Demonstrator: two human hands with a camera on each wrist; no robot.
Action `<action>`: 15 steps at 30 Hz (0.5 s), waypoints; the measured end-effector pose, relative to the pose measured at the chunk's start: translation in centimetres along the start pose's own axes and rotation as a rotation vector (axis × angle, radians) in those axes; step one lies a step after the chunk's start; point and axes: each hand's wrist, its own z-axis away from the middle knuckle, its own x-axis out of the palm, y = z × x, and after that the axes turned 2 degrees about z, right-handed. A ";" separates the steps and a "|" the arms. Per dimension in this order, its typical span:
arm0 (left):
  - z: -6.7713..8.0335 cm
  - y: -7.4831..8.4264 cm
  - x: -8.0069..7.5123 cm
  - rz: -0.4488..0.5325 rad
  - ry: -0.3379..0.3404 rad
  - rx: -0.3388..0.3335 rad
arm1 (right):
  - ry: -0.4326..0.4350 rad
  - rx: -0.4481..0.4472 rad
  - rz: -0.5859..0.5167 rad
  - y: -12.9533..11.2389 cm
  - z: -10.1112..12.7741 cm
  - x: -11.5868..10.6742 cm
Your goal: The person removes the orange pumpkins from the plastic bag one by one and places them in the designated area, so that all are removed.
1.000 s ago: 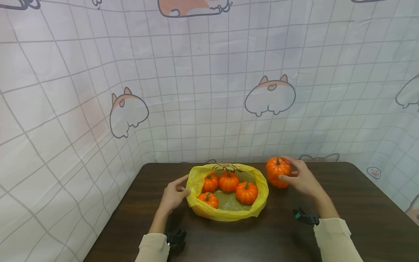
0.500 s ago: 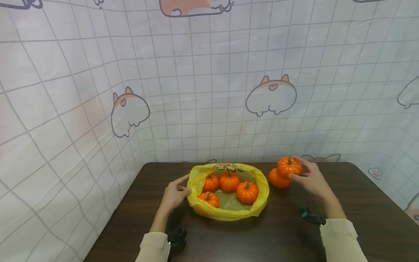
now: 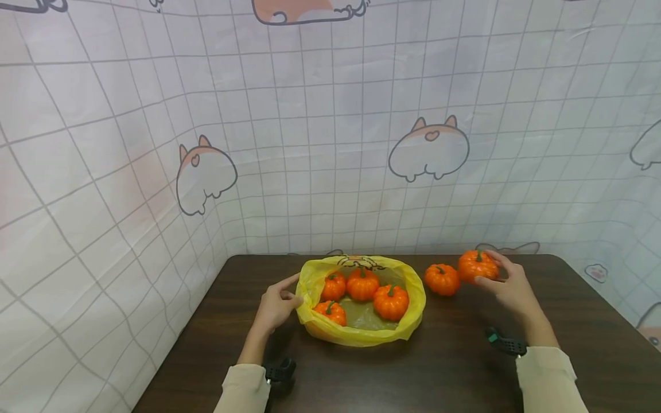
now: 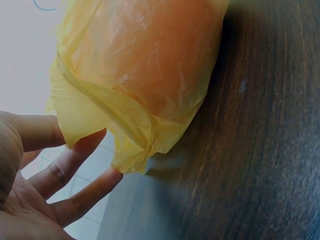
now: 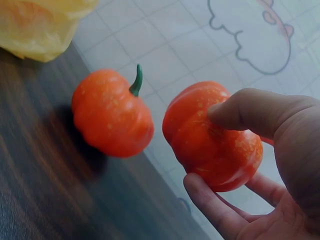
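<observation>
In the head view, my left hand (image 3: 276, 308) pinches the left rim of a yellow plastic bag (image 3: 356, 337). The left wrist view shows the thumb (image 4: 42, 132) and fingers at the bag's edge (image 4: 100, 107), one fingertip partly hidden by the film. Several small orange pumpkins with green stems sit inside the wide mouth, among them one pumpkin (image 3: 391, 303) at the right. To the right of the bag, my right hand (image 3: 511, 287) grips another pumpkin (image 3: 476, 266) between thumb and fingers. Just left of it, a loose pumpkin (image 3: 442, 280) lies on the table.
The dark wooden table (image 3: 361, 378) ends at a back edge close behind the bag and pumpkins. A pale gridded cloth (image 3: 330, 172) with cartoon dogs hangs behind and along the left side.
My right hand has moved right with its pumpkin, uncovering the loose pumpkin that was hidden behind it. The left hand and the bag have stayed in place.
</observation>
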 end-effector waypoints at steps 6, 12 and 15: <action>-0.1 0.0 0.1 -0.010 -0.004 -0.008 | 0.008 0.057 0.019 1.3 -0.1 0.1; -0.1 0.0 0.2 -0.020 -0.005 -0.010 | 0.037 0.118 0.034 2.5 0.0 0.6; -0.1 0.0 0.2 -0.016 -0.003 -0.008 | 0.040 0.138 0.027 3.1 0.0 0.9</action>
